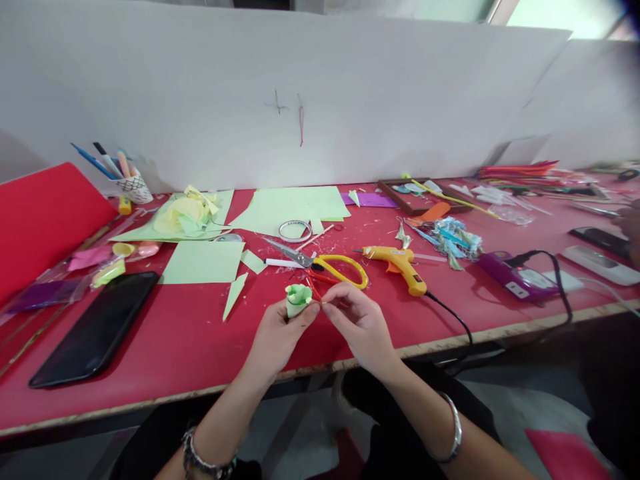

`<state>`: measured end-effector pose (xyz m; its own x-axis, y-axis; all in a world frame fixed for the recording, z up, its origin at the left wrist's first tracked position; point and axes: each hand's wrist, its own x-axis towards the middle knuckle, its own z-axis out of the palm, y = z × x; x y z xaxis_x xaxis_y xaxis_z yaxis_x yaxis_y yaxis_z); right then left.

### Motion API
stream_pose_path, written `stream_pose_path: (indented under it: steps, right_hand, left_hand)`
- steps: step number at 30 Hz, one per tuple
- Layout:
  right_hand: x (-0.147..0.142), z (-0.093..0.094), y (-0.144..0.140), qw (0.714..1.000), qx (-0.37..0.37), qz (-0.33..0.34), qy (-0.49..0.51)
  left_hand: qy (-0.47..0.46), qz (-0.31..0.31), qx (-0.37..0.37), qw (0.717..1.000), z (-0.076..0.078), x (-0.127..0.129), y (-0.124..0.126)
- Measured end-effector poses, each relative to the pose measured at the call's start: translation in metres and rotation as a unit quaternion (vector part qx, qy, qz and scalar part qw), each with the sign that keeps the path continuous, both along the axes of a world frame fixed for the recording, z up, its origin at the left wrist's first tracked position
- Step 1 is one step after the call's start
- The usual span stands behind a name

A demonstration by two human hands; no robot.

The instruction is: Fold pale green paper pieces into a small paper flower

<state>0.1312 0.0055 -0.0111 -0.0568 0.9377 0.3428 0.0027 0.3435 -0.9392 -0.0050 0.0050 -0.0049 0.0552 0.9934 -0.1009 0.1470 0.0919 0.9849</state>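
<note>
My left hand (pixel 281 331) is closed around a rolled light-green paper flower (pixel 299 297), its open curled end facing up. Close beside it, the fingers of my right hand (pixel 361 327) are pinched together, near my left thumb tip. What lies in that pinch is too small to name; a thin red strand shows just above. Beyond the hands lie scissors (pixel 345 263) with yellow handles. To their right rests a yellow hot glue gun (pixel 395 261). A pointed green paper scrap (pixel 235 297) and a cut green sheet (pixel 203 262) are left of my hands.
A black phone (pixel 97 330) lies at the left. A roll of tape (pixel 295 231) sits behind the scissors, and a pen cup (pixel 134 187) stands at the back left. A purple power strip (pixel 517 277) with cables is at the right, near another person's hand (pixel 631 223).
</note>
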Motion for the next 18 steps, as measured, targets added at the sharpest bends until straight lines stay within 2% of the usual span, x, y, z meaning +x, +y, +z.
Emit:
stream_pose_path:
  steps: [8, 13, 18]
  right_hand:
    - [0.003, 0.003, -0.001, 0.998, -0.062, -0.020, 0.008]
    - [0.004, 0.008, 0.001, 0.998, -0.055, -0.011, 0.027]
    - [0.012, 0.008, 0.006, 0.997, -0.059, -0.043, 0.030]
  left_hand:
    - [0.054, -0.003, 0.028, 0.998, 0.002, -0.002, 0.001]
    - [0.067, -0.028, 0.030, 0.997, 0.004, -0.003, -0.001]
    - [0.066, -0.028, 0.010, 0.997, 0.010, -0.005, -0.003]
